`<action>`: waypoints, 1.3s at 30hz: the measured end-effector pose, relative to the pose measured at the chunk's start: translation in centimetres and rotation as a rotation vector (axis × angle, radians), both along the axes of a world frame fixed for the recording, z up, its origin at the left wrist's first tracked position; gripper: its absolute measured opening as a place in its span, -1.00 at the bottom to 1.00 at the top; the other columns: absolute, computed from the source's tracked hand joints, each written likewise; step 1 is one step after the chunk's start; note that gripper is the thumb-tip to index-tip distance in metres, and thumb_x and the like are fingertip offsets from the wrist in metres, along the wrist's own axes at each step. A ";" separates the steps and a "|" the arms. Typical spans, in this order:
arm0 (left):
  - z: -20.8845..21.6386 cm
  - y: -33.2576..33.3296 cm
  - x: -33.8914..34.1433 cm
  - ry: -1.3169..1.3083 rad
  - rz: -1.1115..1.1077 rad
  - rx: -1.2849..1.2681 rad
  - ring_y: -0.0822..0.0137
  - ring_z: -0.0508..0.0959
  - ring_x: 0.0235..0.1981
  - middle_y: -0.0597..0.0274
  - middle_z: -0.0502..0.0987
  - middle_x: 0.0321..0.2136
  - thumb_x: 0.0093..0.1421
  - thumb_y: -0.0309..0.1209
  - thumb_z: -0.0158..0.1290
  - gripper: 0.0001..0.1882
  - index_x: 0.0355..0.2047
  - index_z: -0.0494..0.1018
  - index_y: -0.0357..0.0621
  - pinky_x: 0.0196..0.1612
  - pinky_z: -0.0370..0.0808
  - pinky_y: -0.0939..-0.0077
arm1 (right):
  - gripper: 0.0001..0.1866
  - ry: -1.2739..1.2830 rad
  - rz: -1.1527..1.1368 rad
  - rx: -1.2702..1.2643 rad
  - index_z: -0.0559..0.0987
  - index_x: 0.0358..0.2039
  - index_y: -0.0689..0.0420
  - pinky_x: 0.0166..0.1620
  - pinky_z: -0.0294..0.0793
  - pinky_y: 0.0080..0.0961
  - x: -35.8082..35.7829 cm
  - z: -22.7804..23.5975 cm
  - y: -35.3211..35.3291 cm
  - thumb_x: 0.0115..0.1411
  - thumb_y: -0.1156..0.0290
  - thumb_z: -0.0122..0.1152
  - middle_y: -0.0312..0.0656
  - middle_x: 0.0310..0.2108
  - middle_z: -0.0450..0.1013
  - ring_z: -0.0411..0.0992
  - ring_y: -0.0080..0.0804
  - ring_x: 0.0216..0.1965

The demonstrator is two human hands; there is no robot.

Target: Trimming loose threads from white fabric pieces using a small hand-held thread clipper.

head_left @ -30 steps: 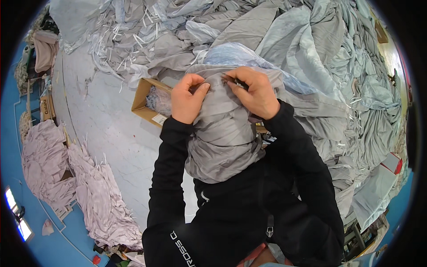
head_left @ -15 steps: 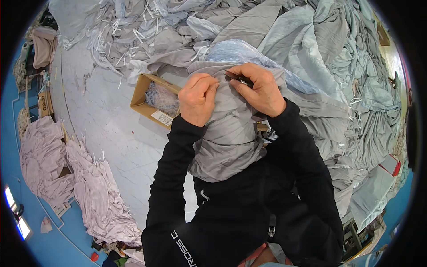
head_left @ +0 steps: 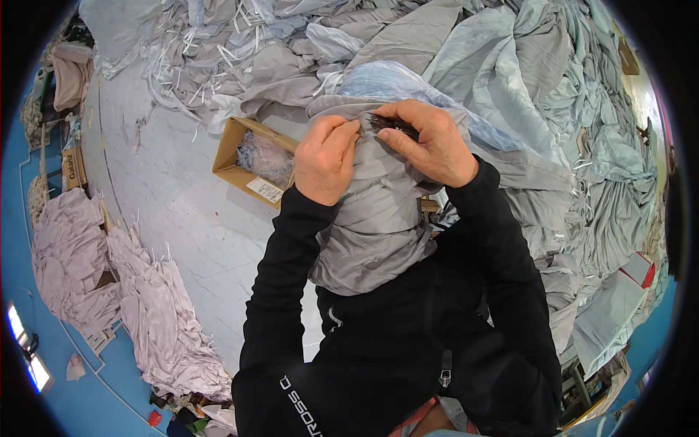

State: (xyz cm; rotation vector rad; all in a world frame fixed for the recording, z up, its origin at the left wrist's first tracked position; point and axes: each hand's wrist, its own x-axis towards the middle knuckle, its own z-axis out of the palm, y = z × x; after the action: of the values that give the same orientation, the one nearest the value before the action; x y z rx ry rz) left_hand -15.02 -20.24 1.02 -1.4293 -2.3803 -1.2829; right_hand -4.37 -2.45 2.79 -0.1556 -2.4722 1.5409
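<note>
Grey fabric (head_left: 371, 233) is bunched over my lap and runs forward under both hands. My left hand (head_left: 325, 162) is closed in a pinch at the fabric's upper fold. Whether a thread or an edge of cloth sits between its fingertips is too small to make out. My right hand (head_left: 433, 142) is wrapped round small dark thread snips (head_left: 393, 126), whose tips point left, close to my left fingertips. The palm hides part of the snips.
An open cardboard box (head_left: 231, 162) with crumpled clear plastic stands left of my left hand. Heaped grey and pale blue fabric (head_left: 408, 40) with white ties lies ahead and to the right. Pinkish fabric (head_left: 164, 320) lies along the left side.
My right hand has tilted slightly, and the snips sit a little differently in it. My left hand has shifted a little, its fingers still pinched by the fold.
</note>
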 end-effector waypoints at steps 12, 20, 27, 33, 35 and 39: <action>-1.3 -0.3 0.2 -0.018 0.057 0.064 0.07 0.55 -0.44 0.11 0.53 -0.41 0.02 -0.70 0.07 -0.84 -0.40 0.39 -0.23 -0.40 0.50 0.33 | -0.73 0.038 0.008 0.234 0.58 -0.16 0.21 -0.24 0.49 -0.40 0.2 1.1 -0.6 0.12 0.41 0.32 -0.11 -0.23 0.53 0.50 -0.18 -0.28; -1.6 -0.4 1.2 -0.194 0.099 0.175 0.16 0.57 -0.48 0.12 0.56 -0.41 0.06 -0.71 0.04 -0.85 -0.39 0.38 -0.22 -0.44 0.51 0.42 | -0.74 0.062 -0.011 0.396 0.60 -0.22 0.14 -0.29 0.48 -0.38 -0.2 1.3 -1.5 0.03 0.42 0.34 -0.21 -0.30 0.50 0.50 -0.20 -0.32; -2.0 -0.4 1.7 -0.108 0.111 0.226 0.16 0.58 -0.48 0.10 0.56 -0.41 0.06 -0.72 0.05 -0.84 -0.39 0.38 -0.22 -0.45 0.52 0.43 | -0.77 0.085 -0.033 0.397 0.60 -0.27 0.13 -0.30 0.47 -0.38 -0.2 1.1 -1.7 0.00 0.44 0.34 -0.23 -0.34 0.49 0.50 -0.20 -0.33; -2.0 -0.3 2.1 -0.084 0.128 0.234 0.16 0.58 -0.46 0.07 0.56 -0.37 0.03 -0.74 0.06 -0.81 -0.37 0.40 -0.22 -0.44 0.52 0.43 | -0.76 0.109 -0.051 0.449 0.60 -0.28 0.13 -0.30 0.47 -0.39 -0.2 1.2 -1.9 -0.02 0.46 0.35 -0.24 -0.33 0.49 0.50 -0.21 -0.32; -2.0 -0.3 2.1 -0.060 0.123 0.236 0.15 0.59 -0.45 0.06 0.57 -0.35 0.02 -0.74 0.07 -0.80 -0.36 0.41 -0.23 -0.42 0.53 0.44 | -0.76 0.107 -0.051 0.453 0.60 -0.29 0.13 -0.30 0.47 -0.39 -0.2 1.2 -1.8 -0.03 0.46 0.35 -0.24 -0.33 0.49 0.50 -0.21 -0.32; -2.1 -0.3 2.1 -0.048 0.120 0.235 0.15 0.59 -0.43 0.06 0.57 -0.35 0.02 -0.74 0.07 -0.81 -0.36 0.42 -0.23 -0.42 0.53 0.45 | -0.77 0.098 -0.047 0.460 0.60 -0.29 0.13 -0.30 0.47 -0.38 -0.2 1.3 -1.9 -0.03 0.48 0.35 -0.24 -0.33 0.49 0.50 -0.21 -0.32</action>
State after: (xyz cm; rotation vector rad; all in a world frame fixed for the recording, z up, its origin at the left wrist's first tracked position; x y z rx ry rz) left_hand -12.88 -20.56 -1.06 -1.1842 -2.2154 -1.5210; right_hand -4.60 -4.33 4.07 -0.0574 -2.6414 0.9031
